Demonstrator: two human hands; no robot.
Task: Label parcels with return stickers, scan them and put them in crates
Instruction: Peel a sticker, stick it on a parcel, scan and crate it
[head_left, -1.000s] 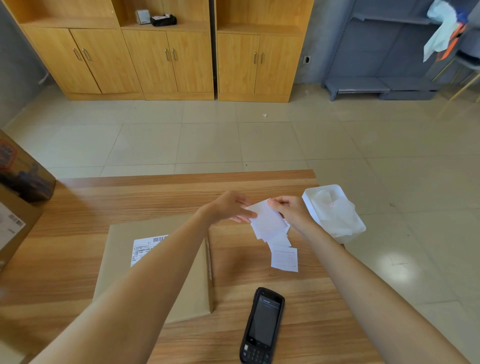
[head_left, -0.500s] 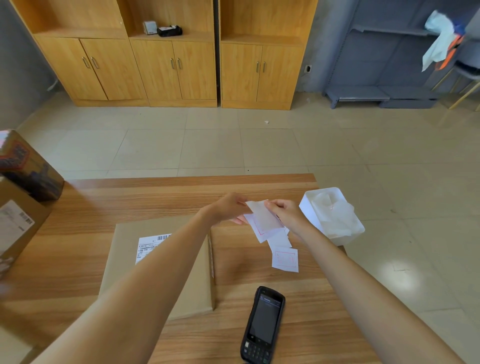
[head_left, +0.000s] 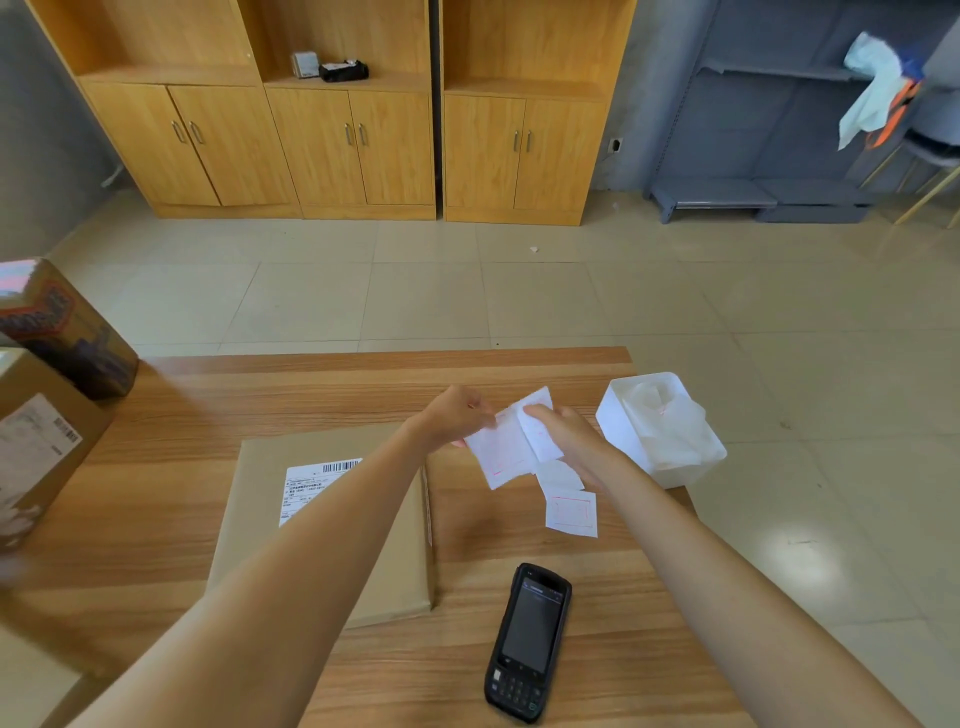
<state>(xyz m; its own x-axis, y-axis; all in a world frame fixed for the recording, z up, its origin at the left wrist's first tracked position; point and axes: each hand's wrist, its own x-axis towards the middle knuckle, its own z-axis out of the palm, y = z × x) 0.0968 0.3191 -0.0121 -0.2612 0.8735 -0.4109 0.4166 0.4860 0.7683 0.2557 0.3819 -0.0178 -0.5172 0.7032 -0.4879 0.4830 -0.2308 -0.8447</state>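
Above the wooden table (head_left: 156, 519), my left hand (head_left: 453, 415) and my right hand (head_left: 563, 436) both pinch a white return sticker sheet (head_left: 506, 447) with a faint red print, its top part bent back. More white stickers (head_left: 570, 512) lie on the table just below my right hand. A flat brown parcel (head_left: 260, 519) with a white barcode label (head_left: 311, 488) lies under my left forearm. A black handheld scanner (head_left: 530, 642) rests face up near the front edge.
A white bin (head_left: 618, 410) holding crumpled backing paper stands at the table's right edge. Cardboard boxes (head_left: 47, 415) are stacked at the left. Beyond the table lie tiled floor, wooden cabinets (head_left: 353, 130) and a grey shelf (head_left: 753, 192).
The sheet between my hands has been bent open, its upper layer peeled toward my right hand. Both hands stayed at about the same place above the table.
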